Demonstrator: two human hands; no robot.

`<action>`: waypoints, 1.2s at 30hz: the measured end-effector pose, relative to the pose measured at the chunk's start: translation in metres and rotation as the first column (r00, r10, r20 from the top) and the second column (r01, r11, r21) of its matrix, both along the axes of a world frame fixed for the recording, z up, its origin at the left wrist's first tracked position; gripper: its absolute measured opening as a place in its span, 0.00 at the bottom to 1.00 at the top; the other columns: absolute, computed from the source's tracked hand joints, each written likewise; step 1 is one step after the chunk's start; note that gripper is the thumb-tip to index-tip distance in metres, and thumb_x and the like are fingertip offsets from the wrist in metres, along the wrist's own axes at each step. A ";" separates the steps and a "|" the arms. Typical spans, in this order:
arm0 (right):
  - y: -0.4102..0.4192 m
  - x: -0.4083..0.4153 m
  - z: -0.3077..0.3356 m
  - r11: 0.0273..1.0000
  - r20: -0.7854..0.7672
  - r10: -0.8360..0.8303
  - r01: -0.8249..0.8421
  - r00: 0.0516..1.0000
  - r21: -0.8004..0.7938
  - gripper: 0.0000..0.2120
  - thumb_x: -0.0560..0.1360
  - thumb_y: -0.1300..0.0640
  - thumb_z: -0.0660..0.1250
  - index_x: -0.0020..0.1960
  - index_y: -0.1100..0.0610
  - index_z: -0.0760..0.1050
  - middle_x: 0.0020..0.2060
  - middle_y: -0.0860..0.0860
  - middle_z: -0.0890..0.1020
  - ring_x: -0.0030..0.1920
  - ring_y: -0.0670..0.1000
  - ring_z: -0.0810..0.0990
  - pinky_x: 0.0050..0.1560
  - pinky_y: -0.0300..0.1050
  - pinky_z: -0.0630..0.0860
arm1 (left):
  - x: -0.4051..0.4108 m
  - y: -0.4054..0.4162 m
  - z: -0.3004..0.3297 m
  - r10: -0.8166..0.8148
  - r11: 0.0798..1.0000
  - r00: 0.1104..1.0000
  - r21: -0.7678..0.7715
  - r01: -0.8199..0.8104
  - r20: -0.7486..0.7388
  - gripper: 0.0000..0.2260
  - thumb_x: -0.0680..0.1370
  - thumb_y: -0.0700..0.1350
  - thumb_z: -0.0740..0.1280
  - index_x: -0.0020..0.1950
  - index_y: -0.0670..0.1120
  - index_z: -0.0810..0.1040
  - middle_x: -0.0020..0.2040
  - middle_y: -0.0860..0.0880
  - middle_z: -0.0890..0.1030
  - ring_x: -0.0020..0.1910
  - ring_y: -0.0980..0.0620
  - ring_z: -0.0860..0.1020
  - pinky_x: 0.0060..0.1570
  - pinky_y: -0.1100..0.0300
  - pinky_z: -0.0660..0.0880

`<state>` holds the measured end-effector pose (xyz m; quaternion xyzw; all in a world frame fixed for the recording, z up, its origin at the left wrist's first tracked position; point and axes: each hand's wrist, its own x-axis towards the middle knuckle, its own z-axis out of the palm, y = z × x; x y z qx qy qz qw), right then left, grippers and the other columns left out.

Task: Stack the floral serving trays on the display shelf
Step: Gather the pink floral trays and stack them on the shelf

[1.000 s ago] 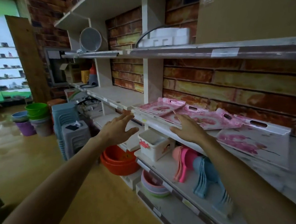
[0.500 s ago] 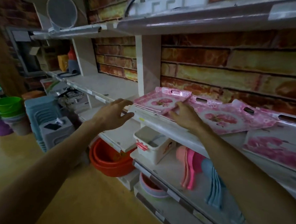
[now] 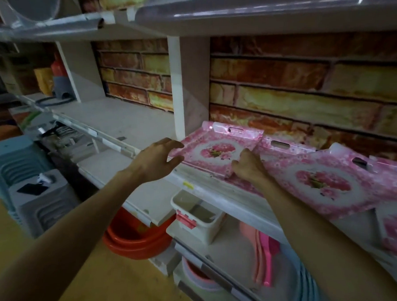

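Several pink floral serving trays lie overlapping on the display shelf [image 3: 216, 187]. The leftmost tray [image 3: 212, 148] sits beside the white upright post. A second tray [image 3: 282, 146] lies partly under it, and a large tilted tray [image 3: 343, 183] overlaps to the right. A white floral tray [image 3: 393, 227] shows at the far right edge. My left hand [image 3: 156, 159] hovers with spread fingers at the leftmost tray's left edge. My right hand [image 3: 246, 165] rests on that tray's right front corner, fingers curled at its edge.
A white upright post [image 3: 184, 89] and brick-pattern wall [image 3: 311, 87] stand behind the trays. Below are a white latch box [image 3: 196, 217], pink and blue scoops [image 3: 265, 253], and orange basins [image 3: 133, 236]. Grey and blue stools [image 3: 30, 187] stand on the floor at left.
The view has moved closer to the shelf. Both hands have reached forward to the leftmost tray, the right hand onto its corner, the left near its left edge.
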<state>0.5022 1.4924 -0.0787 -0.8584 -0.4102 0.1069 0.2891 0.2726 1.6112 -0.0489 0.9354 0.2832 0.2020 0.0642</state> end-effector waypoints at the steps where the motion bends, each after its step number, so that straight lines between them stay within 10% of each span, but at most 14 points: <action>1: 0.006 0.002 -0.003 1.000 0.001 -0.018 0.018 1.000 -0.006 0.20 0.80 0.53 0.62 0.66 0.64 0.66 0.47 0.57 0.77 0.41 0.55 0.76 0.41 0.45 0.74 | 0.004 0.008 -0.002 -0.006 1.000 1.000 -0.013 0.006 0.005 0.18 0.79 0.55 0.64 0.67 0.51 0.74 0.64 0.47 0.77 0.57 0.47 0.79 0.54 0.47 0.78; 6: 0.029 0.007 -0.019 0.994 -0.032 -0.113 0.112 0.993 -0.009 0.22 0.79 0.57 0.64 0.68 0.69 0.64 0.44 0.60 0.79 0.31 0.49 0.73 0.26 0.38 0.65 | 0.024 0.048 -0.017 -0.040 0.998 0.998 -0.052 0.042 0.055 0.22 0.75 0.62 0.59 0.66 0.56 0.73 0.63 0.50 0.77 0.55 0.49 0.79 0.50 0.45 0.80; 8: 0.040 0.009 -0.024 0.985 -0.020 -0.170 0.170 0.985 -0.010 0.08 0.79 0.60 0.64 0.53 0.66 0.72 0.37 0.58 0.80 0.27 0.45 0.69 0.24 0.37 0.62 | 0.033 0.070 -0.021 -0.069 0.994 0.995 -0.077 0.074 0.067 0.19 0.77 0.60 0.61 0.65 0.55 0.74 0.64 0.50 0.77 0.56 0.49 0.79 0.51 0.46 0.80; 12: 0.061 0.015 -0.034 0.953 -0.056 -0.303 0.303 0.951 -0.008 0.17 0.77 0.59 0.65 0.31 0.58 0.65 0.26 0.51 0.70 0.26 0.47 0.70 0.25 0.38 0.62 | 0.052 0.115 -0.025 -0.169 0.976 0.980 -0.123 0.181 0.106 0.15 0.78 0.55 0.64 0.64 0.54 0.76 0.64 0.50 0.77 0.54 0.52 0.79 0.52 0.49 0.80; 22: 0.087 0.004 -0.040 0.811 -0.362 -0.498 0.571 0.788 0.127 0.09 0.75 0.61 0.64 0.37 0.61 0.74 0.30 0.54 0.74 0.29 0.51 0.71 0.26 0.38 0.64 | 0.097 0.195 -0.037 -0.307 0.907 0.943 -0.261 0.331 0.129 0.14 0.79 0.50 0.66 0.65 0.50 0.76 0.66 0.49 0.76 0.56 0.50 0.79 0.53 0.60 0.75; 31: 0.092 0.000 -0.016 0.741 -0.250 -0.546 0.600 0.800 0.301 0.18 0.81 0.57 0.59 0.32 0.55 0.65 0.28 0.49 0.70 0.28 0.48 0.70 0.23 0.36 0.63 | 0.129 0.226 -0.052 -0.215 0.879 0.951 -0.381 0.287 0.221 0.18 0.78 0.46 0.67 0.66 0.43 0.74 0.63 0.41 0.77 0.54 0.42 0.79 0.49 0.59 0.73; 36: 0.079 0.008 -0.010 0.682 -0.260 -0.517 0.576 0.816 0.451 0.16 0.82 0.53 0.58 0.36 0.53 0.65 0.28 0.48 0.68 0.28 0.47 0.67 0.29 0.41 0.62 | 0.138 0.237 -0.051 -0.134 0.655 0.912 -0.656 0.376 0.388 0.17 0.79 0.56 0.64 0.61 0.46 0.75 0.55 0.43 0.83 0.50 0.44 0.83 0.49 0.50 0.81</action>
